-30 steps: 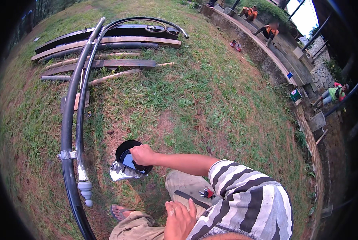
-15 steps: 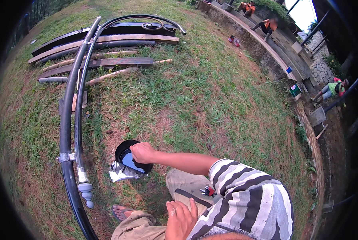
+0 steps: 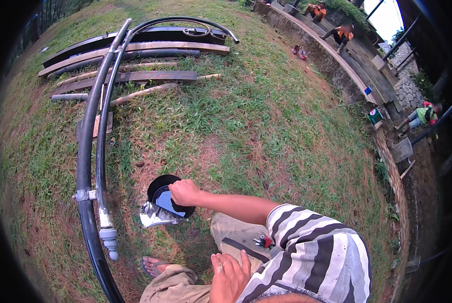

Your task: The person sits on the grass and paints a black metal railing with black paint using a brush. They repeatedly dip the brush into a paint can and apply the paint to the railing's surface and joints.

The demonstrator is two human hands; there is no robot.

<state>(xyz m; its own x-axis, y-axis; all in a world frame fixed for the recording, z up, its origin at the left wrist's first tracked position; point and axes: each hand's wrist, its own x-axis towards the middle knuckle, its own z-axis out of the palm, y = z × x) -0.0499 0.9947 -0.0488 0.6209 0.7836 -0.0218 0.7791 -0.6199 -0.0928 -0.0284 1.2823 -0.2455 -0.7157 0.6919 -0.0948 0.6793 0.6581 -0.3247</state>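
Observation:
My right hand point(image 3: 184, 193) is closed at the right side of a round black container point(image 3: 158, 184), its fist over the dark, glossy liquid point(image 3: 166, 200) inside. Whatever the fingers grip is hidden beneath them. Silvery, paint-smeared foil or sheet point(image 3: 154, 216) sticks out along the container's near edge. Low in the picture, my left hand point(image 3: 230, 276) rests by my lap with its fingers stretched out, holding nothing. Left of the container lies a long black pipe point(image 3: 86, 166), with a thinner, curved black pipe point(image 3: 100, 166) fixed to it by a silver clamp point(image 3: 84, 195).
Grey knobbed finial point(image 3: 110, 244) ends the thinner pipe. Planks point(image 3: 160, 76) and more pipes lie on the grass at far left. Keys with a red piece point(image 3: 262, 241) hang at my trousers. A low wall point(image 3: 327, 63) curves along the right, where several people sit or stand.
The view has shifted slightly, so the scene sits a little differently in it. My right hand stays closed at the container, and my left hand keeps its place.

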